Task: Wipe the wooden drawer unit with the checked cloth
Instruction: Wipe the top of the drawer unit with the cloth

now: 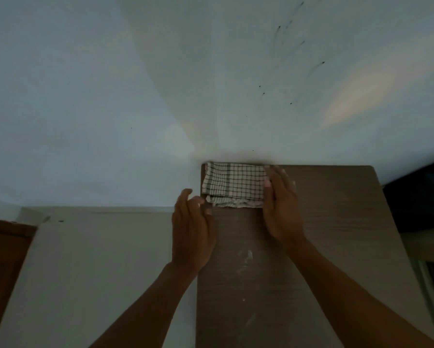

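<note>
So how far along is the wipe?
Early, by the look. The cloth lies folded at the unit's far left corner by the wall. The right hand rests on its right edge; the left hand is open beside it. Pale smudges remain nearer the camera.

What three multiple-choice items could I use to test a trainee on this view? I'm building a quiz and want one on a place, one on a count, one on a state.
1. Where on the drawer unit top does the checked cloth lie?
A. far left corner, by the wall
B. near right corner
C. hanging off the front

2. How many hands are in view?
A. none
B. one
C. two

3. What state is the cloth in?
A. folded flat
B. rolled into a ball
C. spread over the whole top

Answers:
1 A, it lies against the wall at the left edge.
2 C, left hand and right hand both show.
3 A, layered edges show along its near side.
</note>
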